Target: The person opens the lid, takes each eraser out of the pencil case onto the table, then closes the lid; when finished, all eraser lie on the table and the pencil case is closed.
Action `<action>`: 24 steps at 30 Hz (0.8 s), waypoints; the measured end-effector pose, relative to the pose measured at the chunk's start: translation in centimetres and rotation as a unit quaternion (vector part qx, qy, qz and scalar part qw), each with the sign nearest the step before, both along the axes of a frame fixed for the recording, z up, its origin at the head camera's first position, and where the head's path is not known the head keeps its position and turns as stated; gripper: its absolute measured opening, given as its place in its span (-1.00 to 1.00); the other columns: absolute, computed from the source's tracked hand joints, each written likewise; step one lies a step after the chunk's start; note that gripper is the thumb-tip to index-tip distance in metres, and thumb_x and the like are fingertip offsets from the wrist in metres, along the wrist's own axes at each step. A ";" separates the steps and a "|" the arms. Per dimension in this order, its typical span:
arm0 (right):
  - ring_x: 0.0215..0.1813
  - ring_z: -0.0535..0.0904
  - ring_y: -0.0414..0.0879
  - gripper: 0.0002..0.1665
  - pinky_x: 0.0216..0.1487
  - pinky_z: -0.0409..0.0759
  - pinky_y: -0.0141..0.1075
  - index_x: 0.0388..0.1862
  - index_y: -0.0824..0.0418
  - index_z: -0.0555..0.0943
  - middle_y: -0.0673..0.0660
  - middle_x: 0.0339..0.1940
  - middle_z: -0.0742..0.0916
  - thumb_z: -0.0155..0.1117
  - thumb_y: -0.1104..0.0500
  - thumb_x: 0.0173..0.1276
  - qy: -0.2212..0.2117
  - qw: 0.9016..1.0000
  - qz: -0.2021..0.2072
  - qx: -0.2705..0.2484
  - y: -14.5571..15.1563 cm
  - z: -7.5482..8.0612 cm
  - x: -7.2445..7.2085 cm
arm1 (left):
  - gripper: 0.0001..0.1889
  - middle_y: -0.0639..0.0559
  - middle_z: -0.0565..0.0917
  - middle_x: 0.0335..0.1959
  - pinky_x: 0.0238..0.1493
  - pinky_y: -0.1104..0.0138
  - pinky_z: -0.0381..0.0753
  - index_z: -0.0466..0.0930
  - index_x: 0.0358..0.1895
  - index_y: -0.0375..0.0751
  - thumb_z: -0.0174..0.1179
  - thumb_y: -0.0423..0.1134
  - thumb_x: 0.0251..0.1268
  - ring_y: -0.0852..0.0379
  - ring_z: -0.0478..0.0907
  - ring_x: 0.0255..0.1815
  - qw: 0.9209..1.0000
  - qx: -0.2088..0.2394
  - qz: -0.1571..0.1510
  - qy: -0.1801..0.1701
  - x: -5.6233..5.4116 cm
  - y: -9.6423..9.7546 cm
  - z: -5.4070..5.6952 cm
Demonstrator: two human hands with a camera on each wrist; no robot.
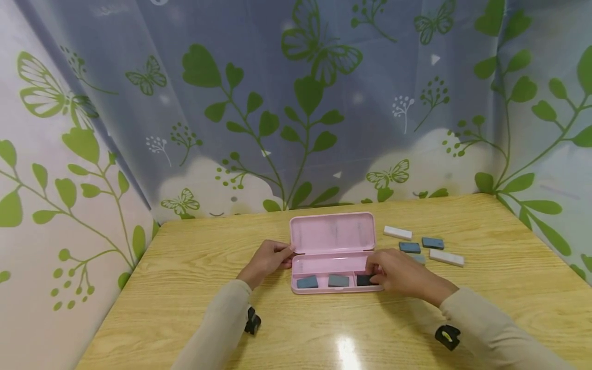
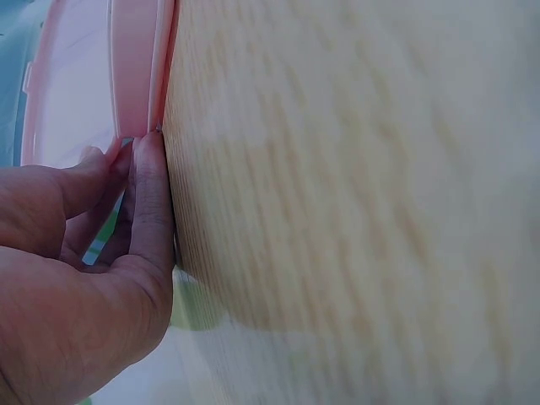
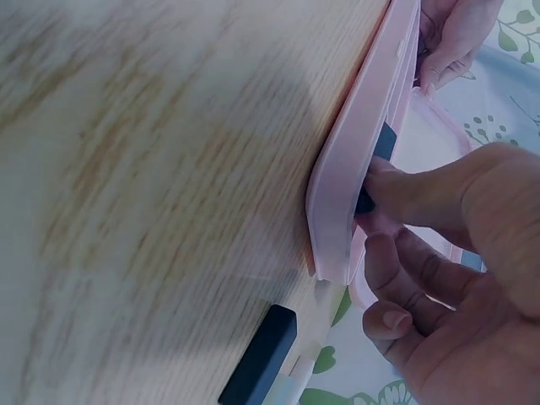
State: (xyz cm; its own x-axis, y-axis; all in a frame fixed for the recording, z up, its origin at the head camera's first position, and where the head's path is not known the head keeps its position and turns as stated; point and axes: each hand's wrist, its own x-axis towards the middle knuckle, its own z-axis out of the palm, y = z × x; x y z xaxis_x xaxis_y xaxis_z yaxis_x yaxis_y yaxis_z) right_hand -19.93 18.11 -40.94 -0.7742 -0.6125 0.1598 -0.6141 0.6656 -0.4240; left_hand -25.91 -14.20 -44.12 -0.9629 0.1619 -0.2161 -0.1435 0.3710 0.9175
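Observation:
A pink pencil case point(image 1: 324, 264) lies on the table with its lid point(image 1: 332, 232) raised at the back. My left hand point(image 1: 269, 261) is at its left end, thumb and fingers pinching the edge near the hinge, as the left wrist view shows. My right hand point(image 1: 403, 271) reaches into the front right compartment and pinches a small black rectangular block point(image 3: 386, 142) between thumb and fingers. A blue block point(image 1: 307, 282) and a grey block point(image 1: 338, 281) lie in the front of the case, left of the black one.
On the wooden table point(image 1: 194, 318) right of the case lie a white block point(image 1: 398, 233), a longer white block point(image 1: 446, 257), two blue blocks point(image 1: 432, 242) and a pale block point(image 1: 419, 259) partly behind my right hand. A patterned curtain point(image 1: 259, 103) hangs behind the table.

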 end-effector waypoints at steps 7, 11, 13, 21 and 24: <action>-0.41 0.47 -0.32 -0.78 -0.41 0.51 -0.38 -0.38 0.13 0.64 -0.11 -0.43 0.64 0.41 0.43 0.28 -0.030 0.999 -0.002 -0.015 0.3 0.2 0.1 | -0.72 -0.07 0.71 -0.27 -0.24 0.41 0.72 0.74 -0.01 -0.39 0.13 -0.24 0.56 0.23 0.60 -0.39 1.000 -0.002 0.004 -0.001 0.1 0.1 0.2; -0.39 0.50 -0.33 -0.77 -0.41 0.54 -0.38 -0.37 0.12 0.63 -0.11 -0.41 0.64 0.40 0.43 0.29 -0.038 0.999 -0.006 -0.014 0.5 0.6 0.0 | -0.72 -0.09 0.72 -0.26 -0.23 0.40 0.73 0.73 0.00 -0.40 0.14 -0.24 0.55 0.23 0.61 -0.38 1.000 0.000 0.002 -0.001 0.2 0.1 0.2; -0.39 0.50 -0.32 -0.77 -0.40 0.54 -0.37 -0.37 0.11 0.63 -0.12 -0.41 0.64 0.39 0.44 0.30 -0.036 0.999 -0.011 -0.016 0.7 0.9 -0.1 | -0.71 -0.10 0.72 -0.25 -0.22 0.39 0.73 0.73 0.01 -0.41 0.14 -0.24 0.56 0.23 0.61 -0.38 1.000 0.001 0.002 -0.001 0.2 0.1 0.3; -0.37 0.48 -0.26 -0.77 -0.41 0.49 -0.35 -0.33 0.10 0.64 -0.11 -0.38 0.63 0.33 0.44 0.35 -0.040 0.998 -0.037 -0.018 2.6 2.3 0.0 | -0.72 -0.10 0.72 -0.27 -0.24 0.39 0.73 0.72 0.00 -0.43 0.14 -0.26 0.55 0.23 0.60 -0.40 1.000 0.007 0.001 0.001 0.2 0.2 0.3; -0.42 0.45 -0.24 -0.77 -0.45 0.45 -0.35 -0.32 0.13 0.64 -0.08 -0.40 0.63 0.32 0.46 0.35 -0.040 0.998 -0.044 -0.018 3.4 2.8 0.2 | -0.73 -0.10 0.70 -0.30 -0.26 0.40 0.73 0.72 -0.02 -0.46 0.13 -0.29 0.55 0.23 0.60 -0.41 1.000 0.013 0.000 0.003 0.3 0.2 0.3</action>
State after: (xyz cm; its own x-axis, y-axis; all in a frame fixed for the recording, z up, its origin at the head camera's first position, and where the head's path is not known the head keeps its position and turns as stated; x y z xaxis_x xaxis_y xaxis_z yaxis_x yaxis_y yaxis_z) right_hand -19.76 21.54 -38.16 -0.8359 -0.5364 0.1162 -0.5173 0.6994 -0.4932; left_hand -25.63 -14.01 -43.81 -0.9640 0.1672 -0.2067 -0.1387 0.3470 0.9276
